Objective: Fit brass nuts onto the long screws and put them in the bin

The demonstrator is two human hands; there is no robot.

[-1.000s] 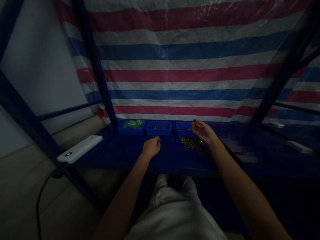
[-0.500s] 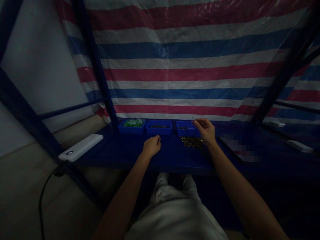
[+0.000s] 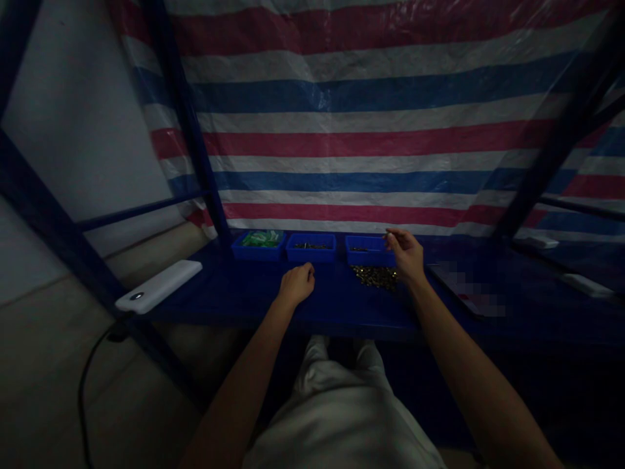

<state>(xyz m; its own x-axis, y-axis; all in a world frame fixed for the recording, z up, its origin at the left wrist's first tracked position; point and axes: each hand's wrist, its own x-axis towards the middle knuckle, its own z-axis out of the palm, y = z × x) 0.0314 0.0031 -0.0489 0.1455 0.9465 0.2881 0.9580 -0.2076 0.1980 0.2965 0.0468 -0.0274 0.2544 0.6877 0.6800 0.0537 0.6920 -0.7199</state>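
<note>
My left hand rests on the blue table with its fingers curled closed. Whatever may be inside them is hidden. Over the right end of the right blue tray, my right hand is raised with thumb and fingertips pinched together. Anything between them is too small and dark to name. Some small dark pieces lie inside that tray. Just in front of it is a pile of small brass-coloured metal pieces, near my right wrist.
A middle blue tray holds small metal pieces; a left blue tray holds green packets. A white device with a cable lies at left, a flat dark device at right. Blue posts and a striped sheet stand behind.
My right hand has shifted slightly to the right above the right tray, its fingers still pinched. My left hand stays in the same place on the table.
</note>
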